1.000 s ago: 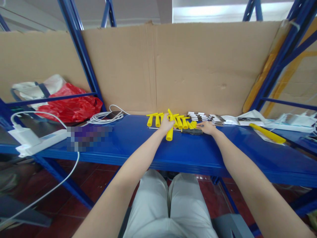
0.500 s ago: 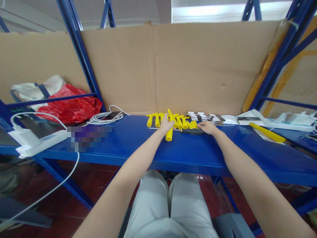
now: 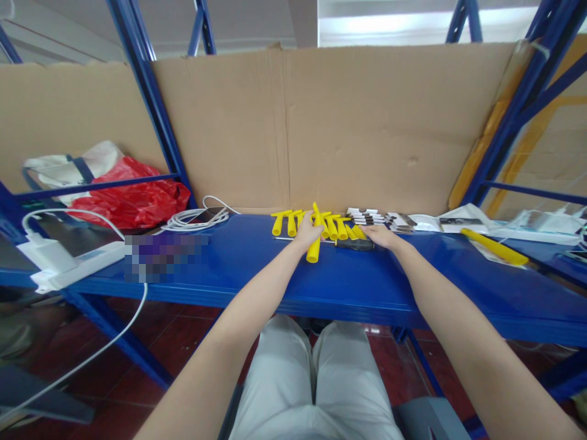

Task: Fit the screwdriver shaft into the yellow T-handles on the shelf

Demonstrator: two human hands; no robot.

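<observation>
Left hand (image 3: 310, 232) clasping a yellow tube (image 3: 313, 252) at the centre of the frame

Fingers and thumb are wrapping around the middle of the yellow tube, clamped on it, so that one end is poking out above the left hand and the other is jutting out below, over the table (image 3: 220, 269). Just right of centre, the right hand (image 3: 376, 234) is reaching over the black grip of a screwdriver (image 3: 360, 244), its fingertips meeting a bunch of small yellow pieces (image 3: 356, 232); whether it is pinching one cannot be told from this view. The screwdriver's thin metal shaft is running leftward, passing behind the held tube.

Smooth and plastic-looking, the tube is showing a rounded, wider near end, while its far end is narrowing and slanting upward. Yellow T-shaped parts (image 3: 277, 227) are lying in a row on both sides of the left hand, each pointing its rounded stem toward the bottom of the frame.

Glossy blue paint is reflecting light off the tabletop. Behind it, brown cardboard (image 3: 367, 128) with a vertical crease is filling the upper middle. White packets (image 3: 365, 216) with dark markings are lying beyond the right hand, and a longer yellow rod (image 3: 495, 247) is resting aslant at the right. Toward the left, a white cable (image 3: 192, 219) is lying coiled beside a crinkled red plastic bag (image 3: 137, 192).
</observation>
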